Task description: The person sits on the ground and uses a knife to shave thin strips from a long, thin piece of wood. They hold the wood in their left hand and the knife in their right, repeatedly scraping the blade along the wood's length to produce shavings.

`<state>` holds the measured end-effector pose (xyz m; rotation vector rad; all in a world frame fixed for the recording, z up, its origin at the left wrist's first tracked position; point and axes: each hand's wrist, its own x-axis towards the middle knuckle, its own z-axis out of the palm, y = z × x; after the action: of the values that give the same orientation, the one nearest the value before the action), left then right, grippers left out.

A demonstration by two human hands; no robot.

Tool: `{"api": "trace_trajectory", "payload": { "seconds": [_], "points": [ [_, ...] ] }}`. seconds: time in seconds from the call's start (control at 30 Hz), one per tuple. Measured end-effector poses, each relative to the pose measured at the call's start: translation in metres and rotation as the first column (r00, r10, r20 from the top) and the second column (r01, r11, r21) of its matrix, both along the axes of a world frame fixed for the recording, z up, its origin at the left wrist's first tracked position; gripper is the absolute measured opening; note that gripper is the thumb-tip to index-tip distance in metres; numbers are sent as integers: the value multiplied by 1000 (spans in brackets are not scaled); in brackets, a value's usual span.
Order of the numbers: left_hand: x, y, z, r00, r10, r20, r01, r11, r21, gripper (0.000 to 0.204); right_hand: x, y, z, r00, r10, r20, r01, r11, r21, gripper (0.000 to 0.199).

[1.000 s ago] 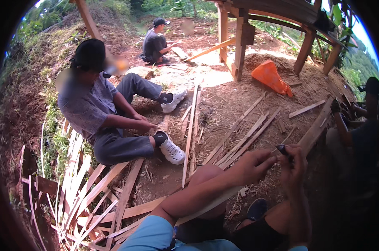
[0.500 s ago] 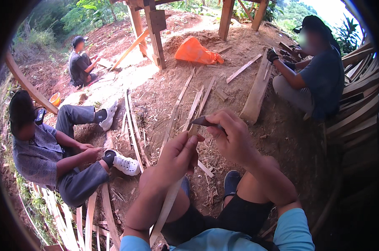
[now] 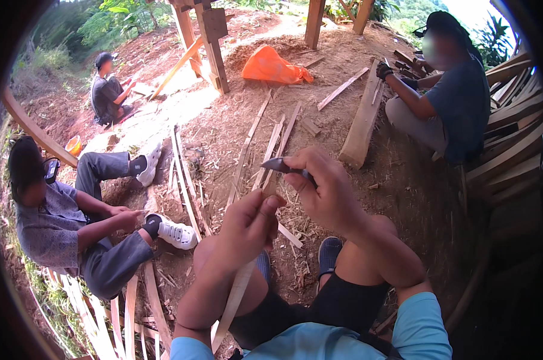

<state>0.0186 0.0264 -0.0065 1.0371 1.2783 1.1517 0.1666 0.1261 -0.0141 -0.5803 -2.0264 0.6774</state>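
Two bare hands, both occupied. Left hand (image 3: 247, 227): fingers curled, thumb pressing, closed round a pale wood strip (image 3: 234, 295); its upper end projects just above the grip, its length slanting down beside the left forearm. Right hand (image 3: 320, 183): curled round a small knife (image 3: 275, 164), handle mostly hidden; dark blade points left, at the strip's upper end. Blade contact with wood: cannot tell. Beyond the hands: loose strips (image 3: 186, 180) lie on the shaving-littered ground (image 3: 403, 198); a thick plank (image 3: 360, 126) lies farther right, near a seated person in gloves (image 3: 463, 99). Orange sheet (image 3: 274, 66) heaped near wooden posts (image 3: 212, 51). Seated person in white shoes (image 3: 49, 219) at left.
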Motion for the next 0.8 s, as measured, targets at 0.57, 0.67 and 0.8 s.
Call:
{"api": "trace_trajectory", "payload": {
  "seconds": [0.57, 0.67, 0.8],
  "points": [
    [3, -3, -4, 995, -5, -102, 8, 1000, 26, 21, 3, -2, -4, 998, -15, -63, 14, 1000, -17, 11],
    [4, 3, -2, 996, -8, -92, 12, 999, 38, 21, 3, 0, -5, 997, -26, -67, 27, 1000, 4, 11],
    [5, 0, -2, 995, -33, -99, 33, 999, -4, 21, 3, -8, -4, 996, 35, -87, -29, 997, 69, 11]
  ]
}}
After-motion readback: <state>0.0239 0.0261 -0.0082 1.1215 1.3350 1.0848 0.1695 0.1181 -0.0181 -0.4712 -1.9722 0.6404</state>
